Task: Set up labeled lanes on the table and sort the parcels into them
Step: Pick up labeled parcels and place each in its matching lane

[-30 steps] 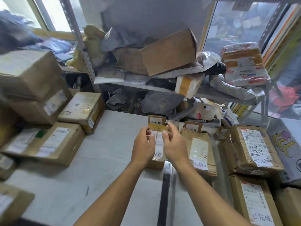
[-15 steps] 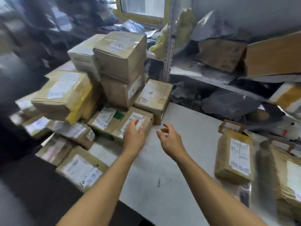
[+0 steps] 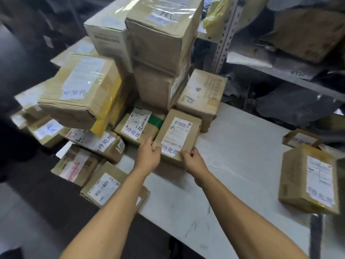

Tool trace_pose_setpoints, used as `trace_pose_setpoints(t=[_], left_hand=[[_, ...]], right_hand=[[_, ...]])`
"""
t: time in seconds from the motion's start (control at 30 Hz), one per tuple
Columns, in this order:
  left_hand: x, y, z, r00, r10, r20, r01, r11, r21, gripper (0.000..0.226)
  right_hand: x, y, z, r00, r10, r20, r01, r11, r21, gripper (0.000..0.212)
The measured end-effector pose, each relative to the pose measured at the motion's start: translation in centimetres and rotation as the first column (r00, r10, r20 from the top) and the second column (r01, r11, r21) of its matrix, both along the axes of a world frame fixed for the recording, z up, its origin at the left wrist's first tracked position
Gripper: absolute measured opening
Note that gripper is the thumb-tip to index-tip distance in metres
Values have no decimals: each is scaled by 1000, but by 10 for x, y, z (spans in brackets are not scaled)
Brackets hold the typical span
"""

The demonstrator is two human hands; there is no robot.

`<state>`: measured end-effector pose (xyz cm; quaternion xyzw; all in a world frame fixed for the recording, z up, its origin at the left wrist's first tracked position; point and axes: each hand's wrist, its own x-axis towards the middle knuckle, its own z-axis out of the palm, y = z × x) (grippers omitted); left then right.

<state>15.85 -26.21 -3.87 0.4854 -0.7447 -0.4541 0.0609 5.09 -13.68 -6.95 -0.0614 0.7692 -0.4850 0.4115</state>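
A small brown parcel (image 3: 177, 135) with a white shipping label and handwritten characters lies at the near edge of a pile of cardboard parcels (image 3: 104, 94) on the left of the white table (image 3: 233, 165). My left hand (image 3: 149, 156) grips its left near corner. Its right near corner is held by my right hand (image 3: 194, 161). At the right, a brown parcel (image 3: 308, 178) lies in a lane behind a dark tape strip (image 3: 315, 238), with a small cardboard label card (image 3: 301, 140) standing beyond it.
Tall stacked boxes (image 3: 160, 43) rise behind the held parcel. A metal shelf upright (image 3: 224, 34) and a shelf of grey bags and boxes (image 3: 298, 75) run along the back. Parcels (image 3: 104, 187) overhang the table's left edge above the dark floor.
My view swung left from the lanes to the parcel pile. Both hands left the lane's label card, reached across the table and took hold of the small labelled parcel.
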Motion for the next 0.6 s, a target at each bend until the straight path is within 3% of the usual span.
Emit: trace_pose_setpoints(t=[0.13, 0.23, 0.37, 0.47, 0.6], left_hand=[[-1, 12, -7, 995, -94, -24, 95, 993, 66, 32], [1, 27, -14, 999, -40, -20, 41, 996, 79, 20], [-6, 42, -19, 1000, 13, -19, -9, 983, 182, 22], [-12, 53, -21, 999, -37, -32, 43, 975, 216, 36], [-12, 67, -20, 994, -59, -92, 79, 970, 231, 30]], right_hand=[[-3, 22, -2, 996, -88, 11, 87, 996, 36, 56], [-7, 44, -1, 996, -90, 18, 87, 987, 137, 52], [-7, 65, -1, 998, -52, 44, 46, 991, 122, 74], [-1, 71, 0, 996, 6, 91, -8, 1000, 22, 51], [3, 90, 5, 995, -23, 93, 27, 999, -35, 40]])
